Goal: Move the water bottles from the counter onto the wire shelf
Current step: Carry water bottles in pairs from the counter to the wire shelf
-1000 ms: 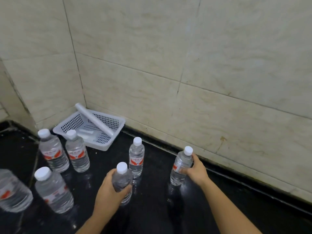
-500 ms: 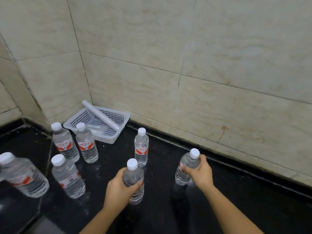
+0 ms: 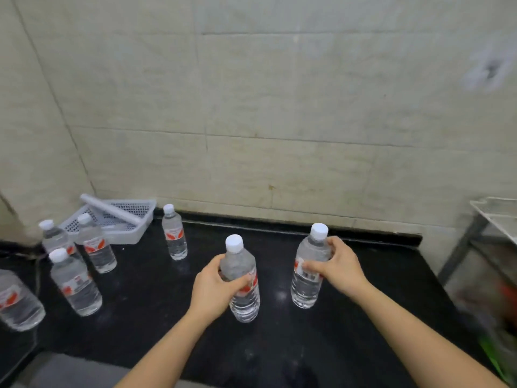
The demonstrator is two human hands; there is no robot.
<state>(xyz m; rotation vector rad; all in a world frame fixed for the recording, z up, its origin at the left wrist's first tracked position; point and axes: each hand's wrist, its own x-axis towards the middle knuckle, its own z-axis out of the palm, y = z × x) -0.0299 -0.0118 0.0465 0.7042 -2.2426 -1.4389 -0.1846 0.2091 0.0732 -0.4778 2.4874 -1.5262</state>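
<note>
My left hand is wrapped around a clear water bottle with a white cap, held upright over the black counter. My right hand grips a second water bottle at its shoulder and label. Another bottle stands alone near the wall. Several more bottles stand at the left, one cut by the frame's edge. A corner of the white wire shelf shows at the far right.
A white perforated plastic basket with a white tube across it sits in the back left corner. Tiled walls close the counter at the back and left. The counter's right end stops short of the shelf; blurred coloured things lie below it.
The view has swung to the right, bringing the wire shelf into sight. Both hands keep their bottles, which now sit higher and nearer to me.
</note>
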